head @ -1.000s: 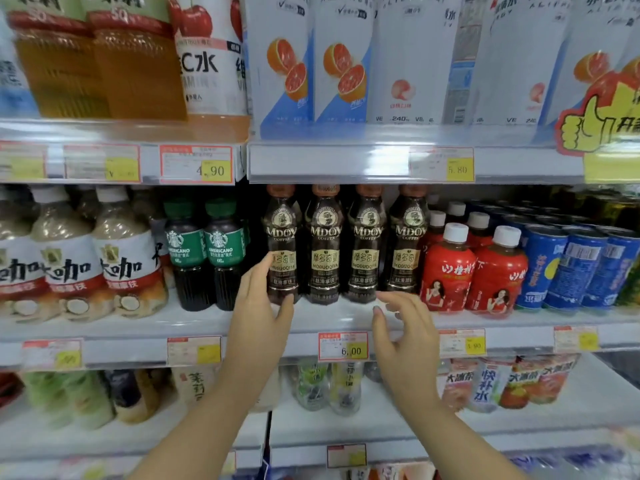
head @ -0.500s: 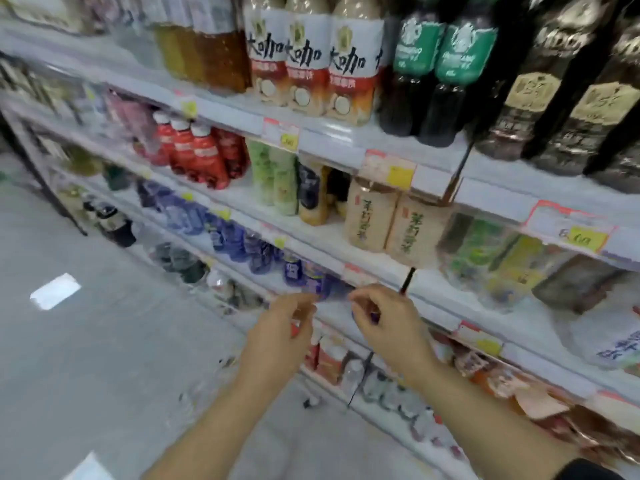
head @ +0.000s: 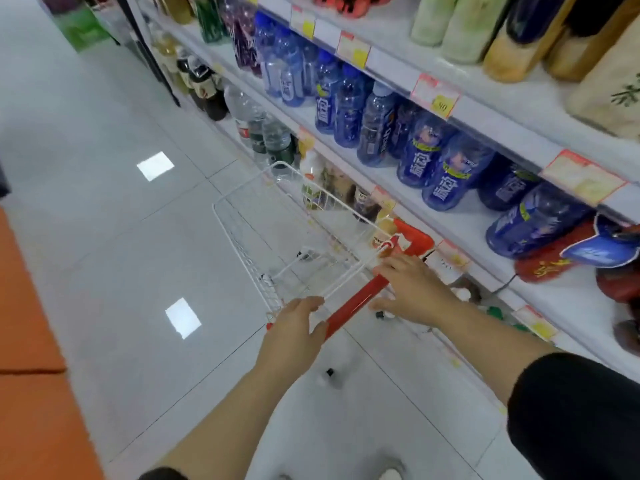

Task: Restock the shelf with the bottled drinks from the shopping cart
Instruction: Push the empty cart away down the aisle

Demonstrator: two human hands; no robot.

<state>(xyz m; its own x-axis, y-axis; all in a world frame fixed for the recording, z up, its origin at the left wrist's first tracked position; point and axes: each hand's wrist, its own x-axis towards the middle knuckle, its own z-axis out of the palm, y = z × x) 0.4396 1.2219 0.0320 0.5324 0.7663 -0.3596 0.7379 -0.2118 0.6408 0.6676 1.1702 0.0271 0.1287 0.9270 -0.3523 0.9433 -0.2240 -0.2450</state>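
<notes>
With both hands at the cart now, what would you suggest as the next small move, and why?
Probably close the right hand on the red handle, then roll the cart onward. The left hand holds the handle, the right hand's fingers are spread just over it, and I see no bottles in the cart.

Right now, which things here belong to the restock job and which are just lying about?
Job: shopping cart, no bottles visible in it; red handle, left hand gripping it, right hand at it; shelf.
Background: blue bottles; clear water bottles; price tags; floor tiles.
</notes>
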